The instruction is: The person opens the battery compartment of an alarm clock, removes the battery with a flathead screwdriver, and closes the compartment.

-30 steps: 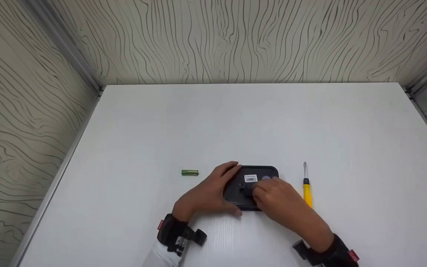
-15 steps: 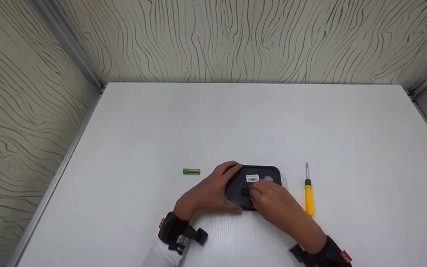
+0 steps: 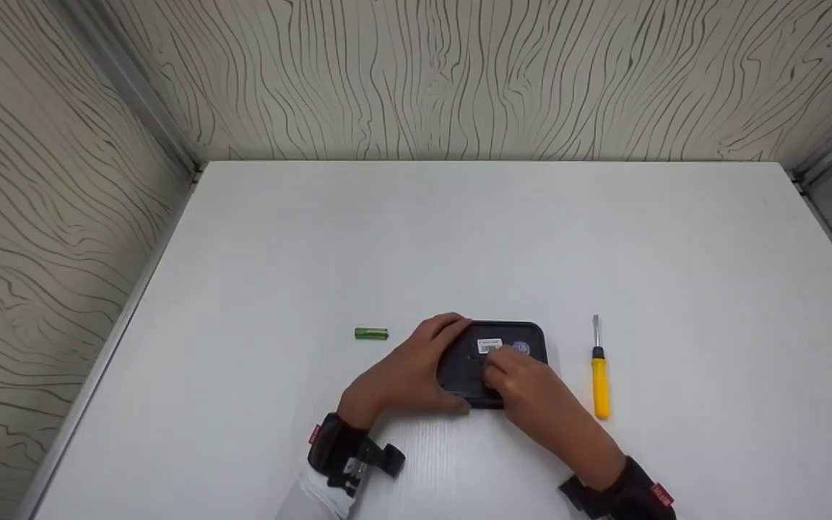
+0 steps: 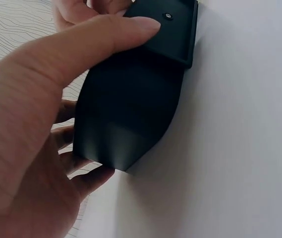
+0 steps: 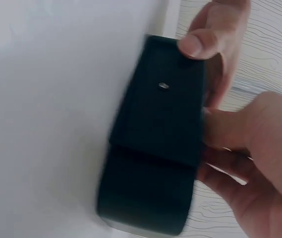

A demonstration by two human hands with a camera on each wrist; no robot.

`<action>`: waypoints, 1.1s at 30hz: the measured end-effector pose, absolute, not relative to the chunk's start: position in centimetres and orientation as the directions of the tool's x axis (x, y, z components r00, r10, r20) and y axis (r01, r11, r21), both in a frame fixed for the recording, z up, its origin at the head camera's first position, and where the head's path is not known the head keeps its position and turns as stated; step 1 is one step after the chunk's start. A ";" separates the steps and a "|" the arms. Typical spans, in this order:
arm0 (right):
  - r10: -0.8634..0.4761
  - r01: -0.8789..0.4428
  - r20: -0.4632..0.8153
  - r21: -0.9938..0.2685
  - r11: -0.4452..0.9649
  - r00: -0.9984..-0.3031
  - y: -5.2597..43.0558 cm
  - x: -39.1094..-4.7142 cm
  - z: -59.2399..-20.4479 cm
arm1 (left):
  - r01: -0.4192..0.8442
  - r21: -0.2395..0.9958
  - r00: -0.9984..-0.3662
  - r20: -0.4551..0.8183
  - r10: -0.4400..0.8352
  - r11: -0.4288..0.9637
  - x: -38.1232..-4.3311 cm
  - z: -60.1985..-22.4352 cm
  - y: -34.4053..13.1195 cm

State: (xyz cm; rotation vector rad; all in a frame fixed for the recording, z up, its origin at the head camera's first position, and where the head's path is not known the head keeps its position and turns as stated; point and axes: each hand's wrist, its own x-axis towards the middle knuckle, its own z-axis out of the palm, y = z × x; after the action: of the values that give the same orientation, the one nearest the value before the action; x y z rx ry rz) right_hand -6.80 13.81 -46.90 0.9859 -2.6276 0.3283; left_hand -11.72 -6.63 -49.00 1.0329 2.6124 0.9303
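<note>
A black device (image 3: pixel 465 361) with rounded corners lies near the front of the table, its back up, showing a barcode label and a round purple sticker. My left hand (image 3: pixel 409 372) grips its left end, thumb along the near edge and fingers at the far edge. In the left wrist view, the thumb lies by a small screw on the device's dark side (image 4: pixel 126 104). My right hand (image 3: pixel 531 386) curls its fingertips down on the middle of the back. The small dark piece at those fingertips is hidden by them. The right wrist view shows the device's side (image 5: pixel 150 119) blurred.
A green battery (image 3: pixel 371 334) lies on the white table (image 3: pixel 459 238) to the left of the hands. To the right lies a screwdriver (image 3: pixel 600 383) with a yellow handle, its tip pointing away. Patterned walls (image 3: pixel 430 79) enclose the table at the back and sides.
The small dark piece that showed beside my right fingertips has gone out of sight under them. The right wrist has shifted slightly left. My left hand keeps its grip.
</note>
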 end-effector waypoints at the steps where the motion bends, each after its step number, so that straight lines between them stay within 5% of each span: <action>1: -0.590 -0.666 0.373 -0.111 0.738 -0.716 13.8 -6.8 -47.0 | 0.559 0.608 -0.741 0.061 0.668 0.564 -11.7 -49.0 -6.6; 9: -0.599 -0.681 0.330 -0.280 0.676 -0.730 14.8 -7.2 -46.8 | 0.568 0.577 -0.753 0.077 0.654 0.587 -11.6 -48.8 -6.1; 14: -0.519 -0.510 0.151 -0.539 0.671 -0.842 18.0 -8.3 -45.6 | 0.524 0.597 -0.776 0.041 0.630 0.607 -11.4 -48.7 -6.0; 19: -0.510 -0.401 -0.050 -0.552 0.731 -0.859 19.5 -8.9 -46.2 | 0.531 0.571 -0.780 0.042 0.624 0.626 -11.4 -48.6 -5.9; 26: -0.541 -0.528 0.212 -0.658 0.537 -0.814 19.6 -9.0 -45.0 | 0.615 0.481 -0.767 0.182 0.615 0.625 -10.8 -47.5 -5.0; 30: -0.540 -0.570 0.380 -0.786 0.239 -0.751 19.6 -8.8 -42.8 | 0.572 0.672 -0.787 0.287 0.547 0.470 -10.4 -46.1 -4.6; 33: -0.584 -0.496 0.379 -0.867 0.047 -0.718 19.3 -8.3 -41.9 | 0.495 0.827 -0.798 0.312 0.515 0.266 -9.9 -45.0 -4.3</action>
State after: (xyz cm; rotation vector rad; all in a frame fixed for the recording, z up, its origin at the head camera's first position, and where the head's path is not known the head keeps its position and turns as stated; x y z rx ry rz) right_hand -8.28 19.33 -41.92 1.2033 -2.3261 1.8695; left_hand -9.87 -4.31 -44.95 0.9911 2.4845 1.6113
